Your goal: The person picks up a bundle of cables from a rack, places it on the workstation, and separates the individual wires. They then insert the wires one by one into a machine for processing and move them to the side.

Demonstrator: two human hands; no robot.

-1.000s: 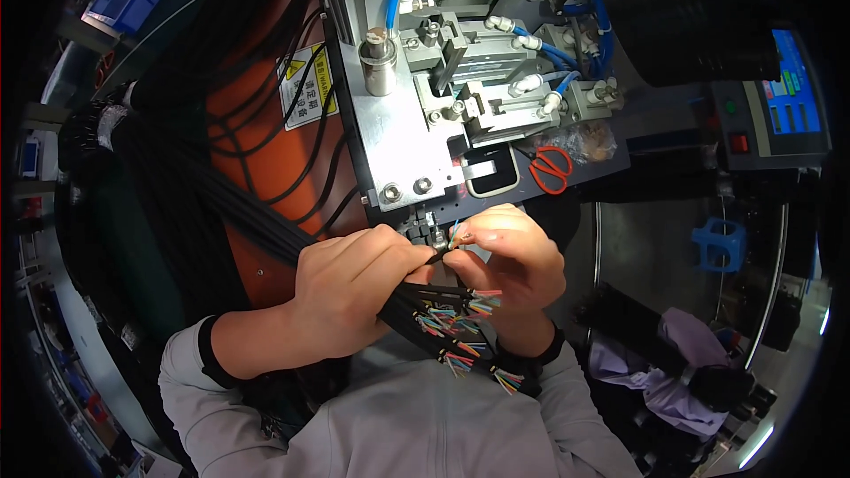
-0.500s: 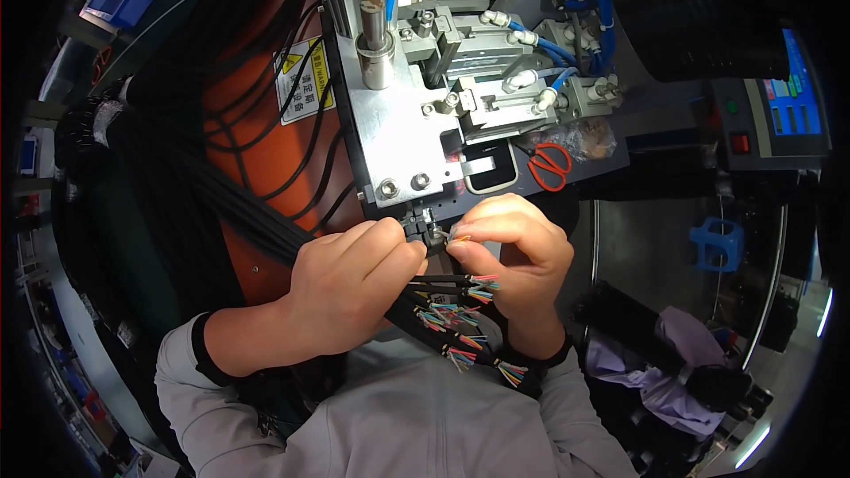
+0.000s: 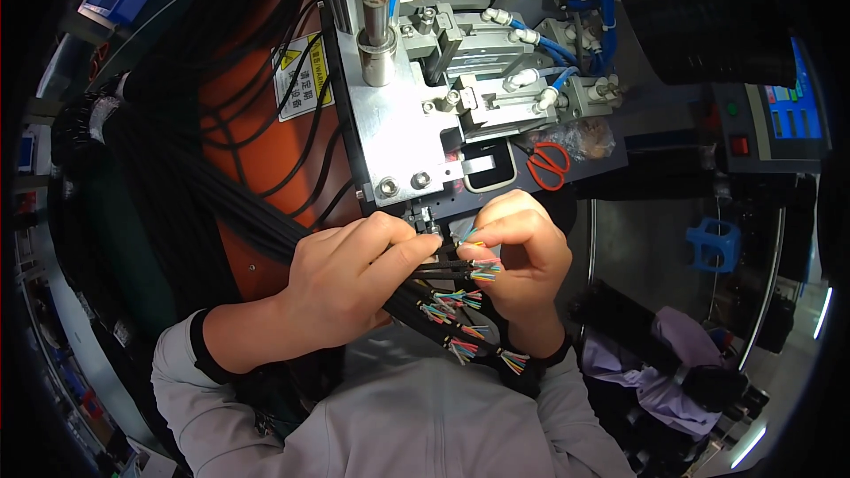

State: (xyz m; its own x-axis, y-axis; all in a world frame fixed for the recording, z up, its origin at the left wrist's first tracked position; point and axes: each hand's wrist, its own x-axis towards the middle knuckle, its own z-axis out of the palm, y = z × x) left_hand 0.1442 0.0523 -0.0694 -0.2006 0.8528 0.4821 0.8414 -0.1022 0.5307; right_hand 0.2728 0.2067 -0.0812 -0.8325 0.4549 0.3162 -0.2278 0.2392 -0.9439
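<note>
In front of the metal machine (image 3: 400, 137), my left hand (image 3: 350, 279) is closed around a black cable at the bundle's front end. My right hand (image 3: 522, 252) pinches the thin coloured wires (image 3: 469, 238) at that cable's stripped tip between thumb and forefinger. Just beyond my fingertips is a small dark fixture with a shiny metal part (image 3: 427, 217), partly covered by my left hand. Below both hands, several more black cable ends (image 3: 434, 310) fan out with red, green, white and yellow wires. Their long black bundle (image 3: 243, 217) runs back to the upper left.
Red-handled scissors (image 3: 549, 165) lie right of the machine, near a white-rimmed black tray (image 3: 491, 173) and a clear plastic bag (image 3: 589, 137). Blue air hoses (image 3: 606, 0) cross the machine. A control box with a lit screen (image 3: 791, 111) stands at right, a blue stool (image 3: 714, 244) below it.
My left hand has shifted slightly right, its fingertips now covering more of the small fixture. The wires in my right fingers show more spread, and the loose cable ends have moved a little right.
</note>
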